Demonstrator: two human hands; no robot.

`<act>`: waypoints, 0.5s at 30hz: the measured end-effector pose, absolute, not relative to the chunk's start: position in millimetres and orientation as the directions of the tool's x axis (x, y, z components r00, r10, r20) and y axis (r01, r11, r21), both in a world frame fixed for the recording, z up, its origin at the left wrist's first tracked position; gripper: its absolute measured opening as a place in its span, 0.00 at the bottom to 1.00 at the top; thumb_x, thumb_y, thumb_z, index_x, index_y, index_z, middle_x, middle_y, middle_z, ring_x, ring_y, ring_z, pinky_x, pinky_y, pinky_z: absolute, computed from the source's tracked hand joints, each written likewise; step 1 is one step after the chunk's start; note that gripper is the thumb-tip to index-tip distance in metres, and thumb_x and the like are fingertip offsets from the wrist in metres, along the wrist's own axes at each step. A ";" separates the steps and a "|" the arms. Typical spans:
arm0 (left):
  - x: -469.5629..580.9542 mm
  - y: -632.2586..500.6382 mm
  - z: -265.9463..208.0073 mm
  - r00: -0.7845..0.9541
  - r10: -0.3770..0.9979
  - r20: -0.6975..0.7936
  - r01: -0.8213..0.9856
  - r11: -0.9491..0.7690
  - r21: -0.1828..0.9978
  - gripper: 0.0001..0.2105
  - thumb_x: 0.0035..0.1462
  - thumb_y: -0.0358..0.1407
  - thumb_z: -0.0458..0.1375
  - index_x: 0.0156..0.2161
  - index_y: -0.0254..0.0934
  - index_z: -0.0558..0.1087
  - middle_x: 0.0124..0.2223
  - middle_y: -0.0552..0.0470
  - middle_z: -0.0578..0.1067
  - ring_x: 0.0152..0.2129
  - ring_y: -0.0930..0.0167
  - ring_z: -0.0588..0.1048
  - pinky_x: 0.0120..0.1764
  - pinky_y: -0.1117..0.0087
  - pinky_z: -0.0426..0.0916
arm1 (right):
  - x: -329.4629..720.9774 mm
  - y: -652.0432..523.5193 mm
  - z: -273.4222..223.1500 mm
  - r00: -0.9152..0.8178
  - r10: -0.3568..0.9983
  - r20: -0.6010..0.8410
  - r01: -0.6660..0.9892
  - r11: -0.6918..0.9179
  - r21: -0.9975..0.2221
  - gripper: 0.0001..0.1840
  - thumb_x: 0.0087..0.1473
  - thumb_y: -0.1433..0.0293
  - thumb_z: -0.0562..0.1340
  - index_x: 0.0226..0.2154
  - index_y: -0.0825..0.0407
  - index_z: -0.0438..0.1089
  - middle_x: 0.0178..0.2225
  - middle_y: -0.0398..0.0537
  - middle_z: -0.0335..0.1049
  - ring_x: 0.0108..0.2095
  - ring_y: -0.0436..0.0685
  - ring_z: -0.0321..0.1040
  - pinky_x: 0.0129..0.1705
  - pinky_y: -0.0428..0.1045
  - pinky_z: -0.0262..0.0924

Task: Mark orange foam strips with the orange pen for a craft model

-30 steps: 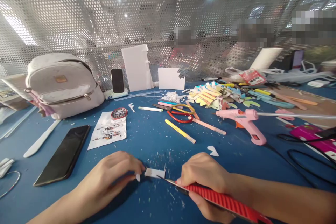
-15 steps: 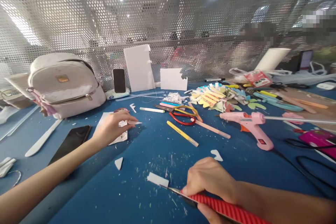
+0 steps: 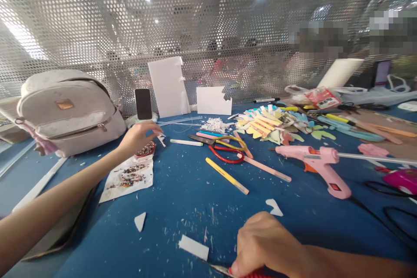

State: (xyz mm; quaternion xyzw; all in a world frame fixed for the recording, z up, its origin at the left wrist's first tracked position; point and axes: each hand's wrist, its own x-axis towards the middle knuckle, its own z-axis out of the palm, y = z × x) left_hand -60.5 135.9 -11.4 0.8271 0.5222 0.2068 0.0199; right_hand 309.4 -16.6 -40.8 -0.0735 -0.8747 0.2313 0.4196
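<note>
My left hand (image 3: 142, 134) reaches forward over the table, fingers bent together at a small white F-shaped piece (image 3: 161, 140); whether they grip it is hidden. Just below that hand lies a white sheet (image 3: 138, 173) with dark, multicoloured bits on it. Down at the bottom edge, my right hand (image 3: 265, 243) is closed around a craft knife (image 3: 221, 269) with a red handle, mostly cut off by the frame. Its blade points at a white rectangular strip (image 3: 194, 247) lying flat. Other white offcuts are a triangle (image 3: 140, 221) and a notched piece (image 3: 274, 207).
Red-and-yellow-handled scissors (image 3: 224, 147), a yellow marker (image 3: 227, 175) and a pink glue gun (image 3: 317, 163) with a cord lie mid-table. Behind are a paper-scrap pile (image 3: 263, 122) and propped white boards (image 3: 169, 89). A backpack (image 3: 70, 115) and standing phone (image 3: 143, 103) are left.
My left hand has moved up and left to the F-shaped piece, uncovering the sheet with bits. The view has shifted, and the knife and right hand sit lower in it.
</note>
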 end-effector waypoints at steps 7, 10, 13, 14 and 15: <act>-63.7 175.2 -22.2 0.328 0.891 0.313 0.891 -0.402 0.210 0.16 0.67 0.43 0.60 0.55 0.38 0.71 0.56 0.45 0.74 0.48 0.65 0.76 0.50 0.56 0.75 | 311.5 -15.4 -42.0 -0.637 0.324 0.700 -0.080 0.875 -0.478 0.20 0.75 0.58 0.45 0.41 0.50 0.66 0.23 0.42 0.72 0.21 0.50 0.71 0.28 0.47 0.60; -52.1 165.6 -19.6 0.339 0.879 0.334 0.887 -0.418 0.198 0.16 0.67 0.43 0.59 0.55 0.38 0.71 0.56 0.45 0.73 0.49 0.64 0.76 0.51 0.55 0.74 | 315.3 -22.7 -34.4 -0.629 0.404 0.665 0.002 0.855 -0.518 0.19 0.74 0.57 0.45 0.41 0.49 0.64 0.25 0.44 0.72 0.24 0.52 0.71 0.30 0.48 0.61; -31.6 130.2 -11.4 0.378 0.854 0.357 0.855 -0.470 0.220 0.16 0.67 0.43 0.60 0.55 0.37 0.71 0.54 0.46 0.74 0.47 0.65 0.76 0.49 0.56 0.75 | 319.3 -22.3 -30.0 -0.592 0.461 0.661 0.042 0.836 -0.546 0.17 0.73 0.58 0.47 0.42 0.49 0.65 0.25 0.43 0.72 0.23 0.51 0.71 0.30 0.48 0.62; -23.0 112.3 -8.9 0.406 0.840 0.359 0.833 -0.502 0.234 0.15 0.67 0.43 0.60 0.54 0.37 0.72 0.53 0.46 0.75 0.46 0.66 0.77 0.48 0.57 0.75 | 320.7 -20.9 -29.4 -0.581 0.479 0.658 0.052 0.829 -0.557 0.16 0.73 0.58 0.49 0.42 0.49 0.66 0.26 0.43 0.73 0.24 0.52 0.72 0.31 0.48 0.62; -13.9 92.0 -7.3 0.451 0.823 0.346 0.802 -0.544 0.248 0.14 0.67 0.43 0.59 0.52 0.36 0.73 0.51 0.47 0.75 0.44 0.67 0.77 0.47 0.59 0.75 | 322.0 -19.3 -29.1 -0.547 0.522 0.654 0.080 0.811 -0.580 0.15 0.72 0.58 0.50 0.41 0.48 0.67 0.28 0.43 0.74 0.26 0.52 0.72 0.32 0.48 0.63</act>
